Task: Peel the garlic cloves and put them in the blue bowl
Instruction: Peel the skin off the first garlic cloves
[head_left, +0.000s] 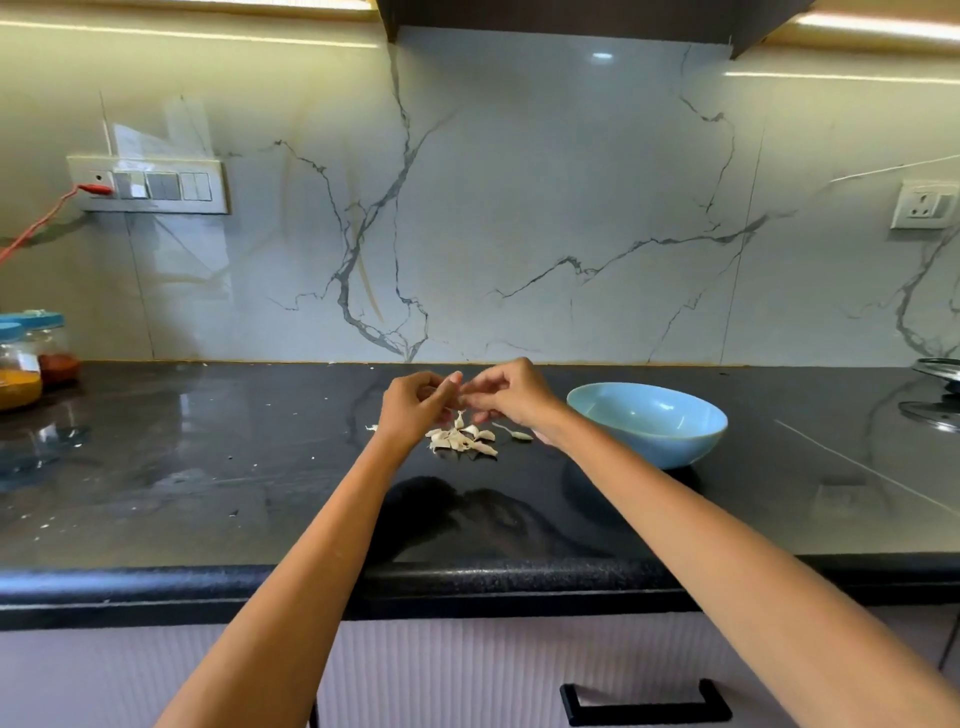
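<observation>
My left hand (415, 402) and my right hand (506, 392) meet fingertip to fingertip above the black countertop (208, 467). Between them they pinch a small garlic clove (461, 399), mostly hidden by the fingers. Right below lies a small pile of pale garlic cloves and skins (462, 439), with one stemmed piece (514, 432) to its right. The blue bowl (649, 423) stands on the counter just right of my right wrist; its inside looks bare from this angle.
Two blue-lidded spice jars (31, 358) stand at the far left by the marble backsplash. A metal lid (937, 369) sits at the far right edge. Small skin flecks dot the counter on the left. A drawer handle (644, 706) shows below the counter's front edge.
</observation>
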